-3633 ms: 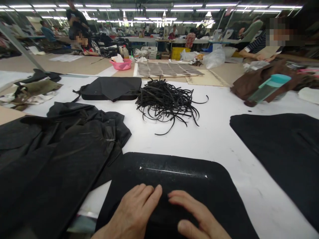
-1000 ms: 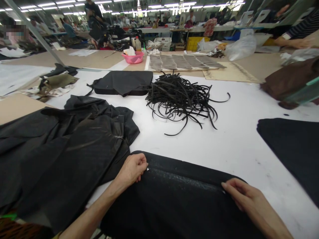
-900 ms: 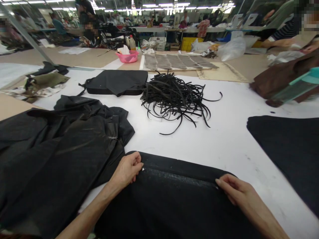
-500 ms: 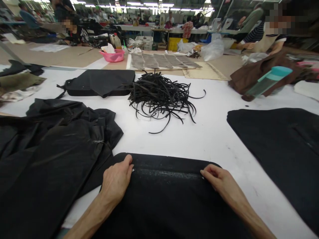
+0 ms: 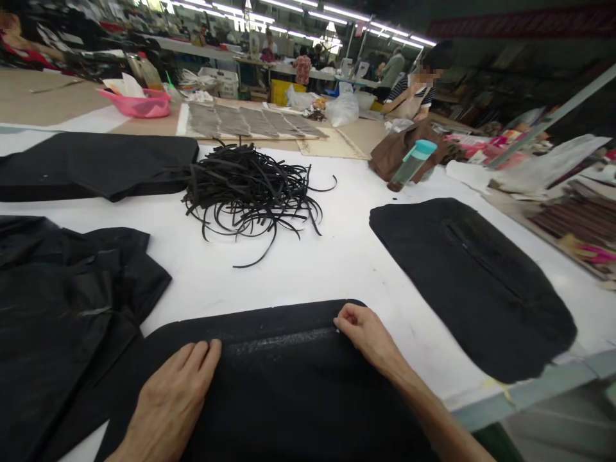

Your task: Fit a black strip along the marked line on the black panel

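A black fabric panel (image 5: 289,398) lies flat in front of me, with a whitish, glossy streak (image 5: 276,341) running across it near its far edge. My left hand (image 5: 176,394) rests palm down on the panel, fingers laid flat at the streak's left end. At the right end, my right hand (image 5: 360,330) pinches the panel between thumb and forefinger. A tiny white bit shows under those fingertips; what it is, I cannot tell.
Crumpled black sheets (image 5: 62,308) lie left. Beyond sit a tangle of black strips (image 5: 250,179), a padded black piece (image 5: 96,160) and a pink basket (image 5: 139,106). To the right are another black panel (image 5: 462,269) and a teal-lidded bottle (image 5: 412,163). A person (image 5: 409,96) works across the table.
The view has swung right. My left hand has come off its pinch and moved nearer to me, now flat on the panel. My right hand keeps its pinch at the streak's right end.
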### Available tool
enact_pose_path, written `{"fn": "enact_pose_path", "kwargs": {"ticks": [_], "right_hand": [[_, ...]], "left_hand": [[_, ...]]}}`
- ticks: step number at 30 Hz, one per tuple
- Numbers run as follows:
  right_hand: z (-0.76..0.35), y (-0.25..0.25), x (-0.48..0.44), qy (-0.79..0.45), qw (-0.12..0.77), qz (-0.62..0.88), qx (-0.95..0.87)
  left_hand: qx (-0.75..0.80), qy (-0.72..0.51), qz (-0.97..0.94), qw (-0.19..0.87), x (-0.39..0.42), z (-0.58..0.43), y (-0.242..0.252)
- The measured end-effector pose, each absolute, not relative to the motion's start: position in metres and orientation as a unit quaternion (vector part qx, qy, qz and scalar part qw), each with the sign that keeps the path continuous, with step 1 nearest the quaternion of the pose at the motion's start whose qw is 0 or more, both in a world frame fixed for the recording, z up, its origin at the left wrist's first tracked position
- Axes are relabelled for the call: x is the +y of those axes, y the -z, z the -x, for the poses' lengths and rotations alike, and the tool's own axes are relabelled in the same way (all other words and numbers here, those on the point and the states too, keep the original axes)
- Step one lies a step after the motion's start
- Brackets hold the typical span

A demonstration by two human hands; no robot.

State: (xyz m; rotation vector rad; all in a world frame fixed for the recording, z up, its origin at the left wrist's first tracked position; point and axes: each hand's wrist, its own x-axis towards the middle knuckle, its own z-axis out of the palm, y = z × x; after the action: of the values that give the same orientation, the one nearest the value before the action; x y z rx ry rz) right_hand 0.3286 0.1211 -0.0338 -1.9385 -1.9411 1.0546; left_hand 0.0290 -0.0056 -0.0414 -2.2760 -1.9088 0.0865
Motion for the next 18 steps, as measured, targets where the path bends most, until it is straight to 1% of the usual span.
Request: {"fn": "enact_pose_path", "kwargs": {"ticks": [7,11,18], "right_hand": [[-0.325,0.03,0.118,-0.335,0.098,0.658,-0.667],[-0.321,0.027,0.116,-0.307,0.079,0.669,-0.672],[-0.317,0.027,0.111,-0.276,0.057,0.673,-0.684]], "left_hand": [[-0.628,-0.113,0.762,0.113,-0.01,-0.04,0.035],[-0.618,-0.126,0.763,0.138,-0.011,-0.045,0.034],[-0.624,-0.139,0.757,0.134,-0.01,-0.05,0.028]]}}
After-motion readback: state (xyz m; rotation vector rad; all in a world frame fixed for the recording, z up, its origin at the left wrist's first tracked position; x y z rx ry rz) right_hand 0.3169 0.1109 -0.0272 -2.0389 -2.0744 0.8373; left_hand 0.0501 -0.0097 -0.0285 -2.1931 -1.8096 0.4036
